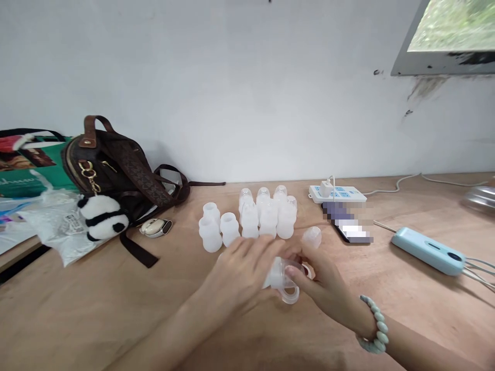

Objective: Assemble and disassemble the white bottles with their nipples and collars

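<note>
A translucent white baby bottle (275, 273) lies tilted between my two hands, low over the table. My left hand (243, 265) is wrapped round its body, hiding most of it. At the other end my right hand (315, 273) grips the clear top, thumb in front. A ring handle (290, 296) juts out below that end. Just beyond my right fingers sits a clear dome cap (312, 237). Past my left hand stand several white bottles with clear dome caps (267, 219). To their left are 3 uncapped white bottles (211, 236).
At the left are a brown backpack (116, 159), a panda plush (103, 219), a plastic bag (62, 226) and a computer mouse (155, 227). A power strip (350, 194), a phone (344, 224) and a light-blue corded device (428, 251) lie to the right. The wall (247, 93) bounds the back.
</note>
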The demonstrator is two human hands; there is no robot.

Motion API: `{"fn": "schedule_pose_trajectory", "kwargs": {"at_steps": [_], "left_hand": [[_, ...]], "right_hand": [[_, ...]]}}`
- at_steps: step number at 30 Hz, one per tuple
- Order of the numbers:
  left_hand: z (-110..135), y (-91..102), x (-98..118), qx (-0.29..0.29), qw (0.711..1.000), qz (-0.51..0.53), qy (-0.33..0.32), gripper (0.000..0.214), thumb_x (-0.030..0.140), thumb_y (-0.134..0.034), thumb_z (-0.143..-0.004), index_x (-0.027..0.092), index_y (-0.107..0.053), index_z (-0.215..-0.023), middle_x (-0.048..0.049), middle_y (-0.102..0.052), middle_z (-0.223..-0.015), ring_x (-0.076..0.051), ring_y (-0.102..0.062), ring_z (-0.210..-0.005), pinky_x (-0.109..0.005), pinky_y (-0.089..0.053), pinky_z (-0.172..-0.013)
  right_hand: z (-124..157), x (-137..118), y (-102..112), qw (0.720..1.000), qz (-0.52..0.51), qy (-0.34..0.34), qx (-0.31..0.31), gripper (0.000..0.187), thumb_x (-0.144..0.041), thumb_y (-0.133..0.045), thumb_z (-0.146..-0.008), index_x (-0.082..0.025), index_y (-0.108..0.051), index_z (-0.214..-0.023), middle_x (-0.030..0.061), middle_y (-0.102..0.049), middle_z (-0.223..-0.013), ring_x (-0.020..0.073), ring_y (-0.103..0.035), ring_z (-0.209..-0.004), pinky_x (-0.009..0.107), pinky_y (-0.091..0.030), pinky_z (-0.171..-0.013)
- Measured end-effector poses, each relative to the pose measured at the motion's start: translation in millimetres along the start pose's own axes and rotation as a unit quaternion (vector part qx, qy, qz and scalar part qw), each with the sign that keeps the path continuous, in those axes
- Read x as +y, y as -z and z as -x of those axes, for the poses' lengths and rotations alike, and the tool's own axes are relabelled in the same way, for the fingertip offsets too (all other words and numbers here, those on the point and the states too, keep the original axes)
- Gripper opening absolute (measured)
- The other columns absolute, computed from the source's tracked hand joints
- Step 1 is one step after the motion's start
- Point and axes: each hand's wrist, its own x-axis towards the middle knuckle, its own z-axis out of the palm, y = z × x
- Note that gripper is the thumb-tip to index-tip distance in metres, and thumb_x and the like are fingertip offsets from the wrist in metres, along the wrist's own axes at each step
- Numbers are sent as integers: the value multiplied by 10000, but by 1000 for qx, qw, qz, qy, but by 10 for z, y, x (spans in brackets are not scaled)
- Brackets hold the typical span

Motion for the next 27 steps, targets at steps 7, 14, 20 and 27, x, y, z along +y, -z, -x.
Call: {"fn": "schedule_pose_trajectory", "kwargs": {"at_steps": [7,14,20,27], "left_hand": [[362,83,-57,-123,978,93,144,127,211,-588,-795,174,-618,-913,-44,-707,-824,-253,-627,-683,-345,-426,-597],[173,380,4,-267,802,420,331,179,307,-675,-722,188,-672,-856,18,-637,-735,-172,-582,-645,-237,-374,-525],[1,336,35,-258,766,453,376,202,339,-712,-698,173,-678,-806,18,-592,-712,-158,-524,-643,-235,-354,-528],[54,190,102,-218,765,464,390,170,322,-687,-701,183,-614,-766,25,-616,-655,-140,-527,-569,-244,-335,-494]], "right_hand": [[-34,-44,25,1000,-24,-2,-20,144,-274,-581,-906,-193,-642,-803,-28,-598,-581,102,-512,-492,204,-400,-451],[-59,-73,118,998,-68,14,-8,224,-256,-544,-945,-200,-608,-738,-29,-594,-572,100,-536,-510,198,-414,-477],[-97,65,171,997,-68,-23,-7,226,-368,-529,-972,-216,-591,-817,-13,-596,-675,122,-531,-584,231,-415,-518],[-82,49,194,996,-26,-21,-87,279,-483,-650,-891,-214,-572,-884,-26,-604,-679,120,-516,-555,231,-391,-492]]}}
